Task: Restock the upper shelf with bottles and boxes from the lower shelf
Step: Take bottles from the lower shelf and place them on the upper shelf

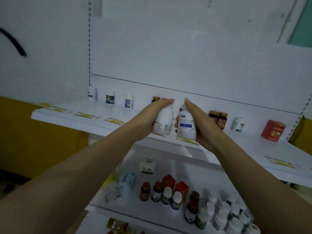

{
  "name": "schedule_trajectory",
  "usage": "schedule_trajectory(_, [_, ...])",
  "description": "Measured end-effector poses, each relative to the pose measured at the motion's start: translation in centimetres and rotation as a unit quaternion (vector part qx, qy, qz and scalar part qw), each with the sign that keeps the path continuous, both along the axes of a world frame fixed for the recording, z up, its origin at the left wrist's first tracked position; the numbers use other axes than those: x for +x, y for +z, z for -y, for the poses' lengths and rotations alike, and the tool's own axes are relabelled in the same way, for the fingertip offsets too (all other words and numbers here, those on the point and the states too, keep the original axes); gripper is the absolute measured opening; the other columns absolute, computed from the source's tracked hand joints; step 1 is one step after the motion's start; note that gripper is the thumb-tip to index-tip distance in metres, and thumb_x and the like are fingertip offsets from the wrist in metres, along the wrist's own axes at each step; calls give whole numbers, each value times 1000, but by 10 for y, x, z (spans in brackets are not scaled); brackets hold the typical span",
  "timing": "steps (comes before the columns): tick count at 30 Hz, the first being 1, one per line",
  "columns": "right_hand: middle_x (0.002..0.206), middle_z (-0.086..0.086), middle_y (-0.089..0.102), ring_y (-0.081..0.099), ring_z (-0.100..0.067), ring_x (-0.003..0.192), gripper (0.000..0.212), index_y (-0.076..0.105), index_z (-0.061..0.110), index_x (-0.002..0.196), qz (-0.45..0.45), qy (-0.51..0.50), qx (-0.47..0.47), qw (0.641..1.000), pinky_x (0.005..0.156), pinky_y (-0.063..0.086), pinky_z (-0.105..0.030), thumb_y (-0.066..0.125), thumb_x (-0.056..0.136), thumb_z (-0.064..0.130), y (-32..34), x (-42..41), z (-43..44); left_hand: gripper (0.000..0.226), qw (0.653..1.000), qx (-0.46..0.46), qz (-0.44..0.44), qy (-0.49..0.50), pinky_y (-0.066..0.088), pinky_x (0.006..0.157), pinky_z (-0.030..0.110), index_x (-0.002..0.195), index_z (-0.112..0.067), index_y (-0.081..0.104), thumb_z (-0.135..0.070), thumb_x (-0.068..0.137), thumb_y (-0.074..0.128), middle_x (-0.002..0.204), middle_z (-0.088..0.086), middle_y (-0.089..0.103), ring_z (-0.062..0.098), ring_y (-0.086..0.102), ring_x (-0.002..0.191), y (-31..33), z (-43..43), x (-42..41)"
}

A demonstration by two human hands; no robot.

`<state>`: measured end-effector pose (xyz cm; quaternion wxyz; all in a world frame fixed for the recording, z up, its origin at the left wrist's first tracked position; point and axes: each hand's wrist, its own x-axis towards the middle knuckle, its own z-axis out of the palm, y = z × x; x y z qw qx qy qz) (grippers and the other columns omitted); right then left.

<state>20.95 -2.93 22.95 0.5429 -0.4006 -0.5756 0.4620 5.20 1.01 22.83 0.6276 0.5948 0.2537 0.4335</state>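
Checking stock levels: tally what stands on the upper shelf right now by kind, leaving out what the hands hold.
White bottles: 4
Amber bottles with orange caps: 3
Red box: 1
Total: 8

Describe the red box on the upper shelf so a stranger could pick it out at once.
Start at the upper shelf, the white one both hands are raised to. Follow its row of goods to the far right end, past the two amber bottles and a white bottle. The red box stands last there, the only box and only red item on that shelf.
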Motion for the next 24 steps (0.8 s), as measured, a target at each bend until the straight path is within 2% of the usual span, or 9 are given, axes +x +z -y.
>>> schedule_trajectory(2, [77,5,74,70,-11,69,28,65,25,93,-16,24,-19,999,63,58,-27,43,96,42,-1,-12,-14,33,1000,-10,12,20,48,87,45,108,-15,58,-36,83,57,103,15,61,29,58,90,0,-9,-15])
schedule_trajectory(5, [102,-6,70,66,-22,87,42,62,19,120,-13,43,-46,998,88,53,-43,48,92,47,-3,-39,-38,14,998,-1,7,69,51,82,42,103,-18,55,-26,92,54,90,4,66,22,63,82,-4,-21,-43])
schedule_trajectory(6, [97,-8,68,65,-22,82,42,61,18,119,-15,47,-54,997,87,51,-43,49,91,47,-4,-50,-44,20,996,1,1,90,52,82,42,108,-17,52,-28,91,56,92,5,65,23,63,83,-7,-26,-54])
schedule_trajectory(9, [75,-3,69,66,-16,65,31,66,21,90,-35,84,-65,994,76,52,-36,47,92,46,-6,-86,-64,47,992,3,-18,124,49,92,51,125,-15,46,-34,86,64,116,17,62,33,62,98,-11,-38,-89])
schedule_trajectory(11, [69,-1,70,67,-15,62,31,66,23,82,-38,98,-61,993,74,53,-35,46,92,45,-9,-113,-77,47,991,-1,-18,136,47,95,52,125,-15,47,-34,85,65,121,18,60,32,61,100,-13,-46,-115])
schedule_trajectory(14, [77,-3,68,66,-18,69,32,62,18,98,-31,98,-67,992,81,53,-39,50,90,47,-10,-155,-99,44,989,4,-13,147,52,86,45,125,-14,48,-32,87,63,113,16,63,27,61,92,-15,-68,-160])
schedule_trajectory(17, [76,-2,67,63,-19,71,32,59,18,101,-29,88,-61,994,79,52,-39,49,91,46,-7,-197,-119,47,987,9,-29,157,52,88,45,125,-14,47,-36,86,63,113,15,62,27,61,94,-12,-88,-205])
schedule_trajectory(21, [82,-5,67,65,-20,73,27,57,16,100,-22,91,-45,995,74,54,-38,57,85,37,-1,-244,-145,14,992,4,-23,125,50,79,39,97,-15,58,-25,88,58,87,9,63,22,59,80,-4,-114,-257])
schedule_trajectory(24, [95,-7,65,66,-18,79,38,51,15,109,8,101,-40,994,72,57,-36,67,76,23,1,-273,-164,51,991,-13,-44,124,51,87,46,119,-9,46,-19,74,67,112,18,60,31,62,98,-5,-141,-289])
